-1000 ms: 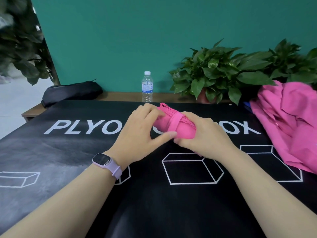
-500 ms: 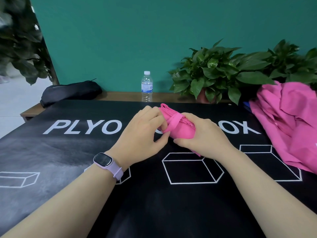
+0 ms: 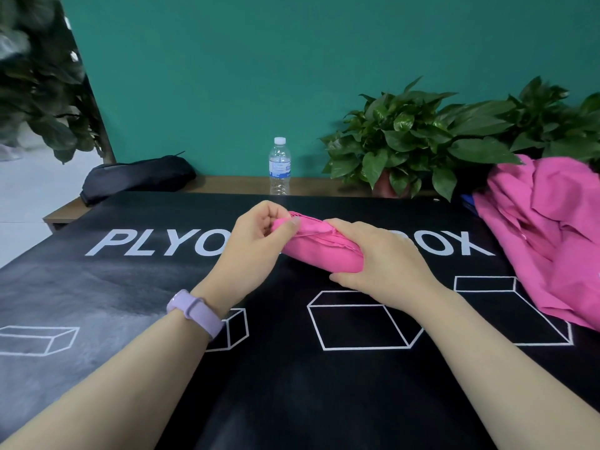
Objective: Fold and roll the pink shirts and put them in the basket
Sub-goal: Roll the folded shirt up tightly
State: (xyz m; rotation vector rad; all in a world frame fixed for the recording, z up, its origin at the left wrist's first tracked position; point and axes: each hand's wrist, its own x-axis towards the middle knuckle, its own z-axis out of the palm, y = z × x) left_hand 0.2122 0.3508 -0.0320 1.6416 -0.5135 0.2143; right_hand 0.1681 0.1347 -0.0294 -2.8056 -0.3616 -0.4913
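A tightly rolled pink shirt [image 3: 321, 251] lies crosswise over the middle of the black table cover [image 3: 292, 384], between both hands. My left hand [image 3: 256, 245] pinches its left end with thumb and curled fingers. My right hand [image 3: 383, 261] grips the roll's right half from above, thumb beneath it. A heap of loose pink shirts [image 3: 548, 235] lies at the table's right edge. No basket is in view.
A water bottle [image 3: 280, 165] and a black pouch [image 3: 136, 177] stand on the wooden ledge behind the table. Potted plants [image 3: 418, 138] fill the back right, next to the shirt heap. A lilac watch [image 3: 194, 311] is on my left wrist.
The roll has turned to lie longer and flatter across the table. My left hand has shifted from cupping the roll to pinching its left end; my right hand stays on it.
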